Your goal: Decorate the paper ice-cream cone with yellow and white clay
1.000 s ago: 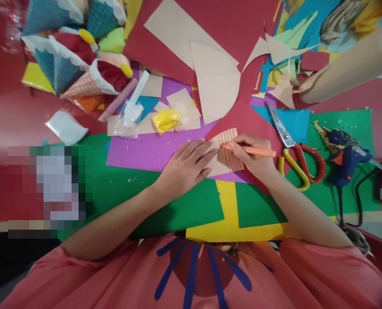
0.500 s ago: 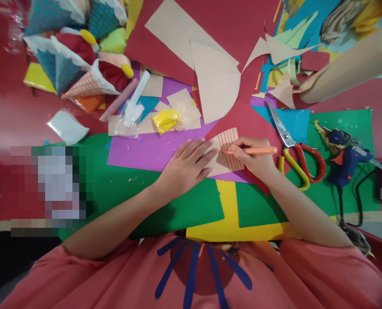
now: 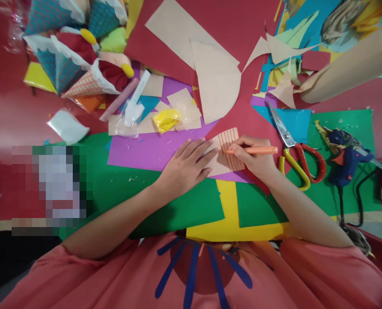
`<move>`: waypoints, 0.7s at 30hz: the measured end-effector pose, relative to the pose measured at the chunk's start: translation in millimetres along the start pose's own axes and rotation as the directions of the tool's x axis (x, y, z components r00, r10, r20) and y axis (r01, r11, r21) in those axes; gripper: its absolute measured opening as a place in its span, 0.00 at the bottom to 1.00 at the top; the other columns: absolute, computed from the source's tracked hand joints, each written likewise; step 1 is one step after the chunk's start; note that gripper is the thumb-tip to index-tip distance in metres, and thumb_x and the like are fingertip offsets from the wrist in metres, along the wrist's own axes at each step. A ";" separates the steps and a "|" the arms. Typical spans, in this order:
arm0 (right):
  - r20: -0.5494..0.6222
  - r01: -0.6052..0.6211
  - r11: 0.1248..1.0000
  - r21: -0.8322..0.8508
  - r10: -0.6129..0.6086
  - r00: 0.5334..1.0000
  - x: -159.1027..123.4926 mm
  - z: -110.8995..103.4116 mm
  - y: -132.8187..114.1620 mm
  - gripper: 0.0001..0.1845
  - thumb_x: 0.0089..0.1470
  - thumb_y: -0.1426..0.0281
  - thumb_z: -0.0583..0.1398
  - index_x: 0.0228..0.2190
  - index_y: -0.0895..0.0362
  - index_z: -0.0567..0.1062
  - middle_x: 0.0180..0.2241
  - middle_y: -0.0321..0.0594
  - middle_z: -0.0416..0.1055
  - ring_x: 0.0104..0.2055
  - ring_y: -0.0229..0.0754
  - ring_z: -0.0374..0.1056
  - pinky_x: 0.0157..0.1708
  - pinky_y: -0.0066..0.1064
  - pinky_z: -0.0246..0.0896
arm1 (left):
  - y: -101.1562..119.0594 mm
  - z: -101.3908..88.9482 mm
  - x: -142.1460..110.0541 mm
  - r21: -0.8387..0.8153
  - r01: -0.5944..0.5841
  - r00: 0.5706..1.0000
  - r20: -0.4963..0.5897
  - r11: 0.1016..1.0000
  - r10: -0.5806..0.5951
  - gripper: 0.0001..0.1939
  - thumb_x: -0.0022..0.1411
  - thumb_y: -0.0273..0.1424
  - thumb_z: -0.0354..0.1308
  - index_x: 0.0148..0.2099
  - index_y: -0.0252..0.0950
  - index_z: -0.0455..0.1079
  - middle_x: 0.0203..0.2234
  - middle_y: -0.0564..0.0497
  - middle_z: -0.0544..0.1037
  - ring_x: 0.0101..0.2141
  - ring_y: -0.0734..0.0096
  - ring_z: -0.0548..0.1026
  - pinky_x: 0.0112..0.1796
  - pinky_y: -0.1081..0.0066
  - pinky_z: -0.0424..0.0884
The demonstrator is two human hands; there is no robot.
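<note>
Under my hands lies a beige piece of craft sheet [image 3: 215, 161] with orange lines drawn across its right part. My left hand [image 3: 187, 165] rests flat on its left side, fingers spread. In my right hand [image 3: 257, 159] an orange marker [image 3: 263, 150] is pinched, its tip on the lined part. Purple sheet [image 3: 139, 152] and red sheet [image 3: 242, 116] lie beneath the piece. Right of my right hand are scissors [image 3: 290, 146] with one yellow and one red handle, blades slightly apart.
A blue glue gun [image 3: 347, 165] with a cord stands at the right. Finished-looking paper cones [image 3: 84, 81] cluster at the upper left. Packets of yellow clay-like material [image 3: 166, 120] and white material [image 3: 67, 126] lie left of centre. A beige roll [image 3: 348, 64] and cut scraps [image 3: 216, 81] lie farther back.
</note>
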State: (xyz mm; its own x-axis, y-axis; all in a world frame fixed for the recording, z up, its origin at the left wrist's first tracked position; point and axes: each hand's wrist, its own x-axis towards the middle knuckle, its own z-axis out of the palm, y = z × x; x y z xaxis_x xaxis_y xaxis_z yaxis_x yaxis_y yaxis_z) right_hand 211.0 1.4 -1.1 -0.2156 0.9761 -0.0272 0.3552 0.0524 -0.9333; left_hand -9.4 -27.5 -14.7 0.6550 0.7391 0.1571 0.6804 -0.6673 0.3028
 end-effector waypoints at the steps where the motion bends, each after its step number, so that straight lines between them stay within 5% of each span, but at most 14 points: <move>1: 0.007 -0.005 1.000 0.003 0.005 1.000 0.0 0.1 -0.7 0.09 0.50 0.68 0.61 0.21 0.57 0.74 0.20 0.34 0.73 0.22 0.33 0.64 0.22 0.27 0.57 | 0.0 -0.2 0.2 0.010 -0.007 1.000 -0.006 1.000 0.007 0.21 0.69 0.34 0.49 0.61 0.34 0.64 0.60 0.40 0.68 0.59 0.55 0.66 0.60 0.52 0.63; 8: 0.038 -0.093 0.992 0.085 0.090 0.995 1.0 0.1 -6.0 0.11 0.45 0.70 0.60 0.15 0.57 0.70 0.15 0.32 0.67 0.19 0.31 0.59 0.19 0.26 0.51 | 0.0 -1.0 0.8 0.048 -0.041 0.999 -0.031 0.998 0.043 0.21 0.69 0.33 0.50 0.61 0.32 0.64 0.59 0.39 0.69 0.58 0.53 0.68 0.58 0.52 0.65; 14: -0.143 -0.035 0.990 0.136 0.054 0.988 -3.1 -1.0 -5.6 0.12 0.50 0.69 0.59 0.17 0.56 0.71 0.15 0.30 0.64 0.18 0.30 0.57 0.20 0.26 0.53 | -2.9 0.1 -0.8 0.028 0.005 1.000 0.009 1.000 -0.005 0.22 0.70 0.34 0.46 0.63 0.35 0.62 0.61 0.41 0.67 0.61 0.56 0.64 0.61 0.52 0.61; 21: 0.010 0.025 1.000 -0.017 -0.025 1.000 -4.3 -0.3 1.3 0.10 0.54 0.67 0.61 0.23 0.56 0.76 0.21 0.35 0.75 0.23 0.34 0.67 0.23 0.27 0.60 | -4.5 1.3 -1.7 0.065 0.011 1.000 -0.014 0.998 -0.011 0.23 0.70 0.32 0.46 0.66 0.36 0.59 0.61 0.41 0.68 0.62 0.55 0.64 0.61 0.54 0.61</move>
State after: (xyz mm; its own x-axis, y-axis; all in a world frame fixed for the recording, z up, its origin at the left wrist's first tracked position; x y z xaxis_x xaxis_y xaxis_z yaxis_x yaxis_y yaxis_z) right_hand 212.8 -2.7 -2.2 -0.2331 0.9724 -0.0074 0.3652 0.0805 -0.9274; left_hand -13.2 -25.8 -17.5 0.6431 0.7473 0.1671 0.7078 -0.6634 0.2427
